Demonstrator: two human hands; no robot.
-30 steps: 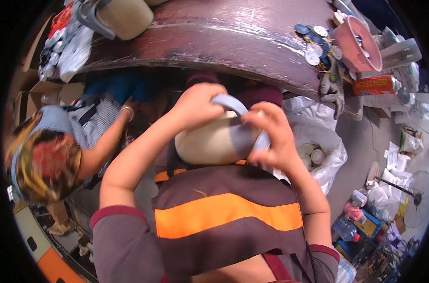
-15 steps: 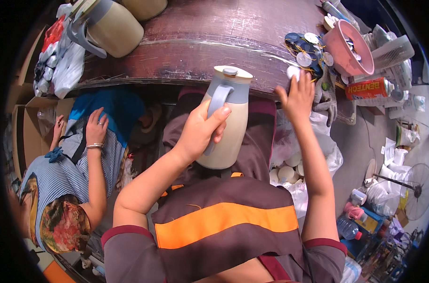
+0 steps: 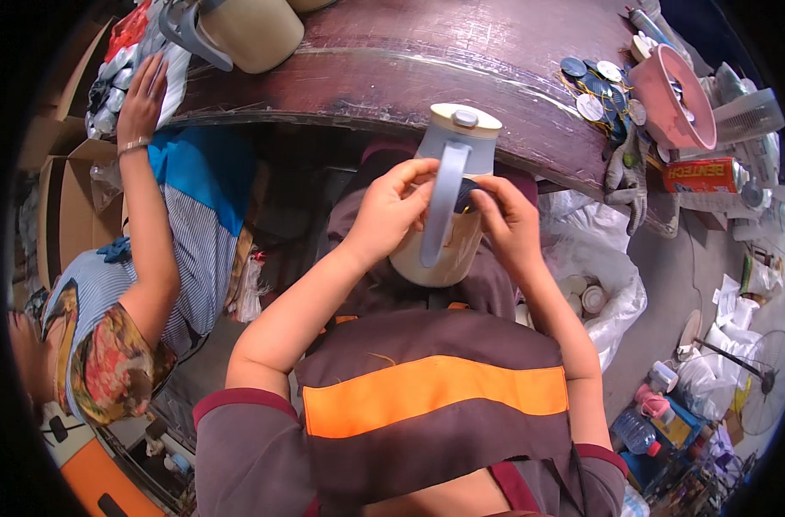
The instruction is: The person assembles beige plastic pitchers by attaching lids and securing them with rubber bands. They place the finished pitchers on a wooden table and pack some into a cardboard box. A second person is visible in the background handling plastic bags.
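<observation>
A cream jug (image 3: 448, 215) with a grey-blue handle and a cream lid stands upright over my lap, just below the edge of the dark wooden table (image 3: 427, 60). My left hand (image 3: 392, 211) grips its body and handle from the left. My right hand (image 3: 509, 220) presses a small dark disc against the jug's side, right of the handle. Several more round discs (image 3: 595, 82) lie on the table at the upper right.
A pink bowl (image 3: 672, 95) and a red box (image 3: 698, 177) sit at the table's right end. Another cream jug (image 3: 241, 30) stands at the back left. A person in a striped top sits to my left, one hand (image 3: 138, 90) on packets. A white bag (image 3: 599, 284) of lids lies right.
The jug went from lying in my lap to upright. My right hand reached to the discs on the table, then came back to the jug's side with a dark disc.
</observation>
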